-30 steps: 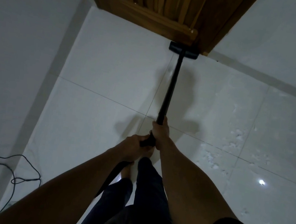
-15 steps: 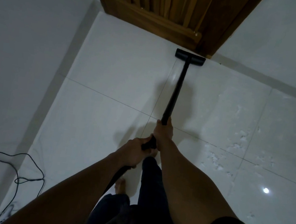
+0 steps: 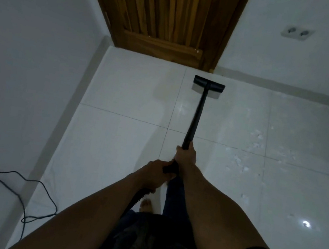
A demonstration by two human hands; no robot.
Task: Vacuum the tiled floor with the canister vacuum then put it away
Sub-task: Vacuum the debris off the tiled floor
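Black vacuum wand (image 3: 196, 116) slants to floor head (image 3: 208, 87) on white tiles (image 3: 120, 135)

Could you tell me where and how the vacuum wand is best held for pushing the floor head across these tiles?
Hold the vacuum wand at its near, upper end, coming from above and behind, as now: right hand wrapped round the tube, left hand on the grip just behind it where the hose joins. The wand is long, thin and slopes down to the floor head, so two spaced hands probably steer it best.
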